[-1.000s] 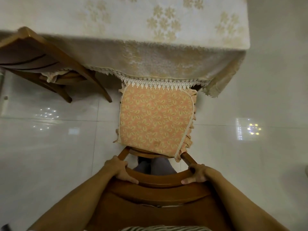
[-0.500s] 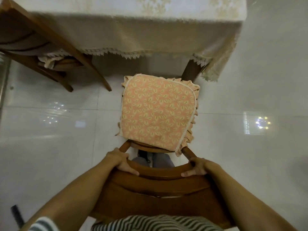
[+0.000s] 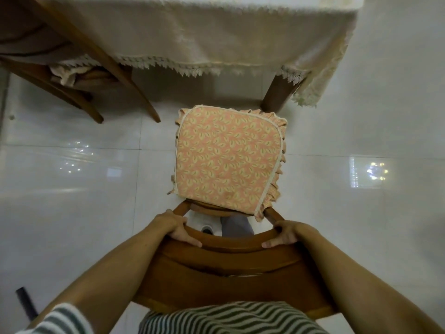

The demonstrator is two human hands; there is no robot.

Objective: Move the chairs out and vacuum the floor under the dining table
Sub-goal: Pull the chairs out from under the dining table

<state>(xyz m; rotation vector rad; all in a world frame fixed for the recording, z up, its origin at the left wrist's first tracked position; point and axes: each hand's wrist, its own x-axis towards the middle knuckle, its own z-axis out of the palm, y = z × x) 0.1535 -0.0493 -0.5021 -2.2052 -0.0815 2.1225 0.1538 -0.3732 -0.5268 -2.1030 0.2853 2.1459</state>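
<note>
1. A person stands behind a wooden chair [image 3: 216, 280] and looks down over its back. Both bare forearms reach forward to the curved top rail [image 3: 231, 245].
2. The left hand [image 3: 177, 229] grasps the left end of that rail, with its fingers wrapped round the wood.
3. The right hand [image 3: 285, 233] grasps the right end in the same way, fingers curled round the rail.
4. A peach seat cushion [image 3: 226, 162] with a leaf print and a frilled edge covers the chair's seat. The whole seat sits on the near side of the table's cloth hem, with none of it under the cloth.
5. The dining table [image 3: 277, 95] runs across the top of the view under a cream tablecloth [image 3: 228, 32] with a lace hem. One wooden table leg shows below the cloth, just beside the cushion's front right corner. Whether they touch cannot be told.
6. A second chair [image 3: 79, 59] stands at the upper left. Its seat is tucked under the cloth and its back slants out into the room.
7. The floor [image 3: 72, 201] is glossy white tile and carries bright light reflections on both sides. Some of it shows under the table, between the second chair and the table leg.
8. A grey trouser leg [image 3: 234, 226] shows through the gap in the chair back.
9. A striped top [image 3: 228, 319] fills the bottom edge of the view.
10. A dark narrow object [image 3: 25, 307] lies on the tiles at the lower left, too little of it seen to identify.
</note>
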